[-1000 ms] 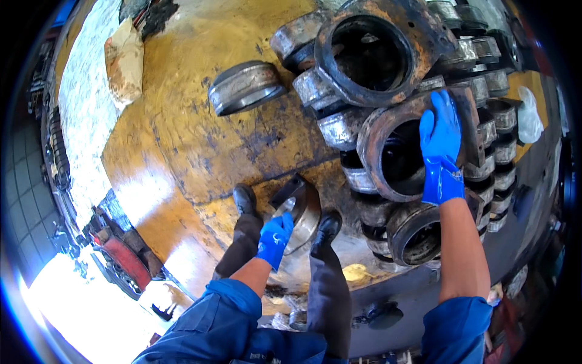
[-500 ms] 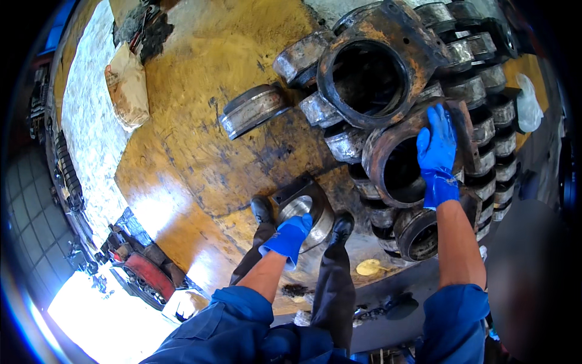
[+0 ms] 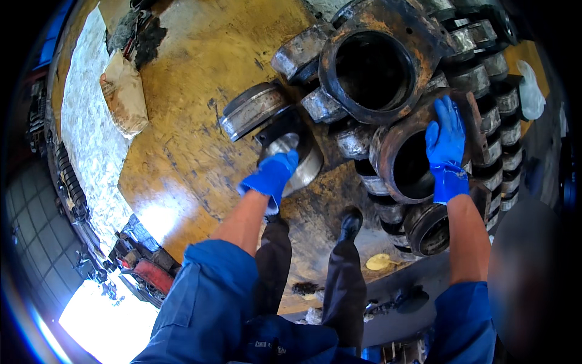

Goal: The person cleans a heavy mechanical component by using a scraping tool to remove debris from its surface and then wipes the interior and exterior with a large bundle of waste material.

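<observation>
My left hand (image 3: 273, 176), in a blue rubber glove, grips the rim of a round metal housing (image 3: 310, 162) with a dark flat flange and a bright bore; its fingertips are partly hidden. This housing is on the floor close beside another grooved metal ring (image 3: 253, 112). To the right, my blue-gloved right hand (image 3: 447, 136) lies with fingers extended on the top of a rusty ring housing (image 3: 383, 148), beside its dark opening. A bigger rusty housing (image 3: 330, 79) with a wide bore rests just beyond it.
Stacked metal rings (image 3: 494, 121) fill the right side around the housings. A smaller dark ring (image 3: 418, 239) lies nearer me. Brown stained paper (image 3: 124, 97) and a pale sheet (image 3: 88, 133) lie left on the yellowish floor (image 3: 200, 67). My shoe (image 3: 350, 223) stands near the rings.
My left hand has moved the round housing forward and left, from between my feet to beside the grooved ring. My right hand stays on the rusty housing.
</observation>
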Motion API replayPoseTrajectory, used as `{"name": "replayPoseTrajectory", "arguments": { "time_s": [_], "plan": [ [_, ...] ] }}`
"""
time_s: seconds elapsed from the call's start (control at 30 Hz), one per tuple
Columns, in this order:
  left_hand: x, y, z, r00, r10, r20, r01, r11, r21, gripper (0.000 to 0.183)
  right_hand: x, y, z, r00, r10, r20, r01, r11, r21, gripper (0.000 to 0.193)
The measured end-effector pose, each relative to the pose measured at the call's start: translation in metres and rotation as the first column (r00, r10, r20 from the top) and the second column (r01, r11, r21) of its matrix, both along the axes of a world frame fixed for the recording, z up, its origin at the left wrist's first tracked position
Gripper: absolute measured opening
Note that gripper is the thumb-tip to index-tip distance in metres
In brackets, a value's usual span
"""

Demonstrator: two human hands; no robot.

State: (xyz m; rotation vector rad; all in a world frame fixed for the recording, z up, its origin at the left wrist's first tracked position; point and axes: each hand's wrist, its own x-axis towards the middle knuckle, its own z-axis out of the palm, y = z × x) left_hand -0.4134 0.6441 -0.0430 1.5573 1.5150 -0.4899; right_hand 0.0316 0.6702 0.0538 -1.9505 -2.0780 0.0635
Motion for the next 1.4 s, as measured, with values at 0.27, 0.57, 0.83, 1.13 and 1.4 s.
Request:
{"name": "replayPoseTrajectory", "arguments": {
  "time_s": [0.27, 0.57, 0.83, 1.13, 1.4],
  "plan": [
    [-0.035, 0.07, -0.007, 0.997, 0.064, 0.044, -0.073, 0.965, 0.254, 0.051, -0.004, 0.006, -0.001, 0.999, 0.027, -0.047, -0.026, 1.0, 0.013, 0.045],
    [-0.14, -0.157, -0.007, 0.235, 0.88, 0.412, -0.97, 0.238, 0.045, 0.035, -0.008, 0.006, 0.006, 1.0, -0.003, 0.004, 0.003, 1.0, -0.006, 0.045],
    [-0.073, -0.096, -0.016, -0.302, 0.948, 0.097, -0.764, -0.18, -0.62, 0.046, 0.003, -0.001, 0.003, 0.999, -0.03, 0.035, 0.03, 0.999, 0.02, 0.045],
    [-0.107, -0.173, -0.036, 0.088, 0.993, -0.081, -0.847, 0.032, -0.53, 0.049, 0.005, -0.006, -0.005, 0.995, -0.089, 0.046, 0.088, 0.996, 0.016, 0.049],
    [-0.033, -0.214, 0.008, 0.419, 0.901, 0.11, -0.715, 0.402, -0.573, 0.04, 0.011, -0.015, 0.002, 0.995, -0.096, -0.021, 0.098, 0.986, 0.132, 0.048]
  ]
}}
